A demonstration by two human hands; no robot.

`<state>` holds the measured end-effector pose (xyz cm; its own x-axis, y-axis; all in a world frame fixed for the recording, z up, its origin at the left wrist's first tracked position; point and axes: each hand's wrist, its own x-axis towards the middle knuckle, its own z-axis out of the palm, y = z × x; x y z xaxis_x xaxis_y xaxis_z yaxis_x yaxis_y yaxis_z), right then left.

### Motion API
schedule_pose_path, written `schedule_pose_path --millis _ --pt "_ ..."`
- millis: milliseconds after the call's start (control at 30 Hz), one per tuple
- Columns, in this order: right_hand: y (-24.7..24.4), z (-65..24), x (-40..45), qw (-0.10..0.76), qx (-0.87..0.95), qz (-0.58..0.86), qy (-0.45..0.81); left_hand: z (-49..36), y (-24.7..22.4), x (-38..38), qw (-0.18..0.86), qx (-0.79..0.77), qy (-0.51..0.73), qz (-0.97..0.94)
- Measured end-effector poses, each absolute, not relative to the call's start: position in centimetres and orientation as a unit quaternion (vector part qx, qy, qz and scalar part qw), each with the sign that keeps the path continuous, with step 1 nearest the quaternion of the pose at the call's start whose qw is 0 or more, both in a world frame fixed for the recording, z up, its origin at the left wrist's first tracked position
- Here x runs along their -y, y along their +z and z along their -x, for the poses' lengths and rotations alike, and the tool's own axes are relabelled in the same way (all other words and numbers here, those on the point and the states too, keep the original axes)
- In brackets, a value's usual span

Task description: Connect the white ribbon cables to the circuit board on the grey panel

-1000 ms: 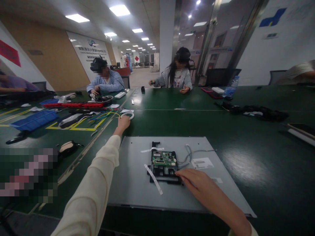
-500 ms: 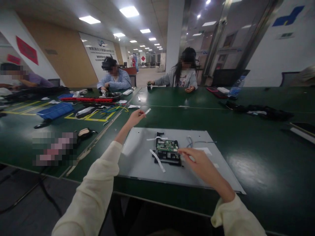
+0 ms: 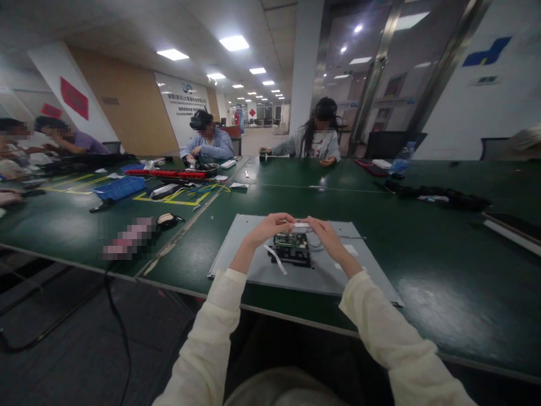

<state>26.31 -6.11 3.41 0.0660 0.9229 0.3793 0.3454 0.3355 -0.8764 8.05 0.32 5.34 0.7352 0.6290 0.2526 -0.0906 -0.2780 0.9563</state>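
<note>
My left hand (image 3: 274, 225) and my right hand (image 3: 324, 232) are both closed in a pinch on a strip of white tape (image 3: 301, 225), one at each end. They hold it stretched level just above the far side of a green circuit board (image 3: 291, 241). The board sits on a black plastic bracket (image 3: 291, 258), which lies on a flat grey metal panel (image 3: 236, 248). A second white strip (image 3: 276, 260) runs slantwise over the bracket's left side. Beyond my right hand a thin grey cable (image 3: 353, 237) crosses the panel. My fingers hide the board's far edge in part.
The panel rests on a green table (image 3: 431, 248). To the left lie a pouch (image 3: 169, 220), a blue bin (image 3: 120, 188) and coloured wires (image 3: 211, 189). A bottle (image 3: 403, 158) and a dark bundle (image 3: 439, 196) are on the right. Two people sit opposite; others sit far left.
My left hand has come down and right with its strip, from beyond the panel to above the board. My right hand has left the bracket's right side and joined it. The view has shifted.
</note>
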Motion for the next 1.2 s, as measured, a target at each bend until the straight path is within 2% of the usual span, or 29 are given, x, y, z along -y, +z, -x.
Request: schedule_pose_path --millis 167,300,533,833,1200 --pt "2.9 -26.6 7.0 0.522 0.612 0.433 0.407 -7.5 4.5 -0.5 0.603 -0.167 0.331 -0.706" --pt "2.8 -26.5 7.1 0.531 0.582 0.416 0.454 -7.2 4.5 -0.4 0.630 -0.156 0.327 -0.687" --pt "2.9 -26.6 7.5 0.516 0.604 0.423 0.436 -7.5 3.7 -0.6 0.682 -0.176 0.324 -0.631" --pt "2.4 -26.6 7.3 0.495 0.629 0.468 0.375 -7.6 2.9 -0.7 0.607 -0.181 0.317 -0.706" --pt "2.9 -26.7 7.6 0.490 0.642 0.454 0.378 -7.2 3.1 -0.6 0.627 -0.169 0.316 -0.692"
